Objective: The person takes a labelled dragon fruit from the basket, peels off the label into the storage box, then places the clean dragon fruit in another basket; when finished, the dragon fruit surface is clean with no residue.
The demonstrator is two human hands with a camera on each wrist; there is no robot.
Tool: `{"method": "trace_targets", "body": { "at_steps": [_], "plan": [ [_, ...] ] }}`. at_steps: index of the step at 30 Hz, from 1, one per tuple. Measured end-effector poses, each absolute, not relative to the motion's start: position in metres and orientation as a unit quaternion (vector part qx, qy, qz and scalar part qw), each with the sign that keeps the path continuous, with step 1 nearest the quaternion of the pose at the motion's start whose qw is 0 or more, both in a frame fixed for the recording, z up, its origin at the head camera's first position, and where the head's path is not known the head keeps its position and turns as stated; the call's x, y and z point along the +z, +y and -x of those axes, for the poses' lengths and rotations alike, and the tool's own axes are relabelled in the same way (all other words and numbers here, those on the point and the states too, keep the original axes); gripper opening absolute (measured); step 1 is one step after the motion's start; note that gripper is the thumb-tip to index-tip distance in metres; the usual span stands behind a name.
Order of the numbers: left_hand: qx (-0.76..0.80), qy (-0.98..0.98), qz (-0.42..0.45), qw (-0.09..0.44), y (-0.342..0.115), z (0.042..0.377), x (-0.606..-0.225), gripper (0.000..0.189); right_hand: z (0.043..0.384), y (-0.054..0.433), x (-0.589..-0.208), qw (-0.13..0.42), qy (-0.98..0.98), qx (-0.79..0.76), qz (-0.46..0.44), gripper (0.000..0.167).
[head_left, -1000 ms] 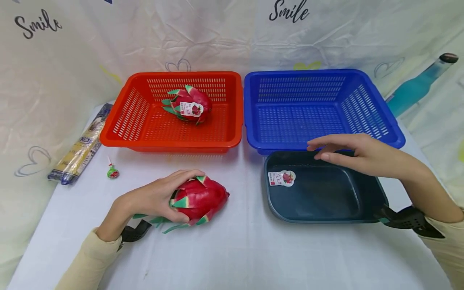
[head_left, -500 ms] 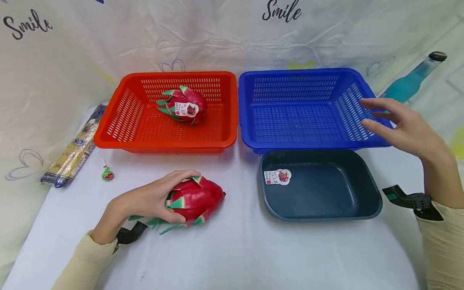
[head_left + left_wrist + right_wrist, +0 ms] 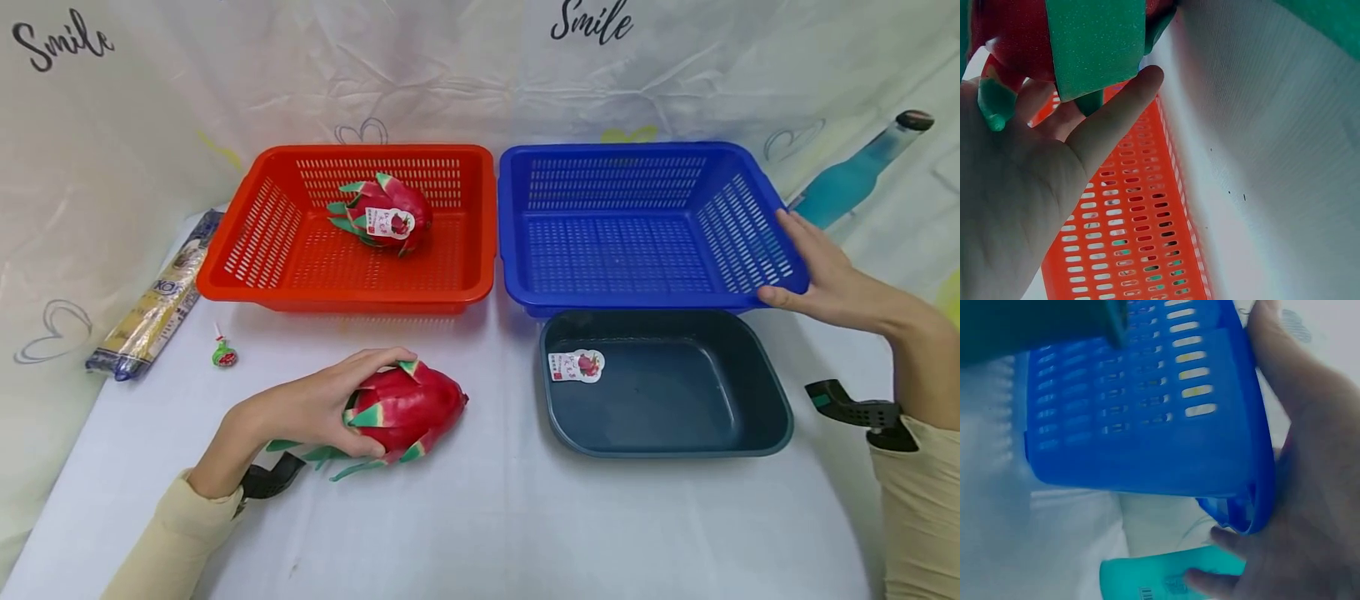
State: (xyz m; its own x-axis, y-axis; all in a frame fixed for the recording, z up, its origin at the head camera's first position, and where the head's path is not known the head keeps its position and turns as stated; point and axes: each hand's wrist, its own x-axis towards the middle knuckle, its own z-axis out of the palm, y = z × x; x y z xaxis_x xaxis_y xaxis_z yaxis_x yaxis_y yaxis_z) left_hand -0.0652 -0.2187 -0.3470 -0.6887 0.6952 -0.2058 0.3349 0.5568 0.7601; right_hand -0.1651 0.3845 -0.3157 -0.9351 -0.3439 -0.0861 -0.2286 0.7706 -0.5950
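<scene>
My left hand (image 3: 315, 408) grips a red dragon fruit (image 3: 420, 408) with green-tipped scales, lying on the table; its leaf ends trail out below the wrist. In the left wrist view the thumb (image 3: 1122, 119) lies along the fruit's green scale. My right hand (image 3: 840, 283) holds the front right corner of the blue basket (image 3: 652, 300), thumb on the front rim and fingers at the right side. Seen from the right wrist, fingers (image 3: 1216, 581) reach past the rim, near a teal bottle (image 3: 1154, 572).
An orange-red basket (image 3: 352, 296) stands beside the blue one, with another, labelled dragon fruit (image 3: 397, 200) inside. A dark tray (image 3: 652, 417) with a sticker (image 3: 576, 366) sits in front. A noodle-like packet (image 3: 161, 296) and a lollipop (image 3: 223, 354) lie left.
My right hand has moved from above the dark tray to the right, then down onto the blue basket's front right corner. My left hand stays on the dragon fruit.
</scene>
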Motion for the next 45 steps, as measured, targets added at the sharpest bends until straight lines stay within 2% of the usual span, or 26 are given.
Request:
{"method": "trace_targets", "body": {
  "at_steps": [12, 22, 29, 39, 45],
  "plan": [
    [0.353, 0.852, -0.304, 0.241, -0.219, 0.066, -0.349, 0.096, 0.166, 0.382, -0.32, 0.117, 0.946, -0.278, 0.115, 0.111],
    [0.329, 0.861, -0.318, 0.222, -0.221, 0.065, -0.348, 0.096, 0.164, 0.379, -0.32, 0.142, 0.945, -0.278, 0.1, 0.112],
    [0.33, 0.858, -0.332, 0.212, -0.221, 0.067, -0.351, 0.095, 0.163, 0.379, -0.318, 0.141, 0.941, -0.293, 0.098, 0.11],
    [0.385, 0.825, -0.359, 0.205, -0.224, 0.067, -0.354, 0.087, 0.162, 0.379, -0.318, 0.147, 0.939, -0.298, 0.089, 0.11],
    [0.427, 0.805, -0.352, 0.215, -0.226, 0.064, -0.343, 0.089, 0.16, 0.379, -0.316, 0.146, 0.932, -0.316, 0.098, 0.107]
  ]
}}
